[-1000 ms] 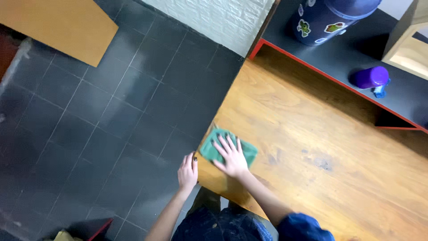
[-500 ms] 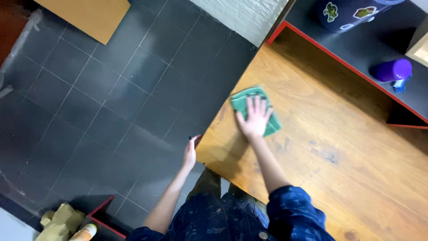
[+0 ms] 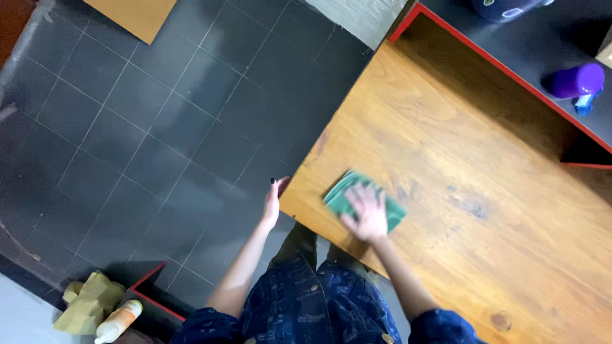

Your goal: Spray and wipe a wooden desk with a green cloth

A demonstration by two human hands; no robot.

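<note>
Dark tiled floor [image 3: 159, 127] across the left half, seen from overhead. Wooden table [image 3: 484, 210] filling the right half, grain running toward 4 o'clock, faint dark smudges near its middle. Black shelf with red edging [image 3: 542, 70] at 1 o'clock of the table, cut off by the upper and right borders. Blue denim clothing [image 3: 306, 306] at the lower border, partly out of view. Second wooden panel [image 3: 131, 16] at the upper left, only a corner visible. Yellow cloth [image 3: 89, 302] at the lower left, with a white bottle with an orange cap [image 3: 118, 322] touching it at 4 o'clock. Purple bottle [image 3: 577, 81] lying on the shelf, its blue tip blurred. Green cloth [image 3: 347, 194] flat on the table near the table's left edge. Right hand [image 3: 365, 212] pressed flat on the cloth, fingers spread, not clenched; cloth showing at 10 o'clock and 3 o'clock of the palm, the middle hidden beneath. Left hand [image 3: 274, 200] resting against the table's corner at 9 o'clock of the cloth, fingers extended, holding nothing. Both hands softened by motion blur.
</note>
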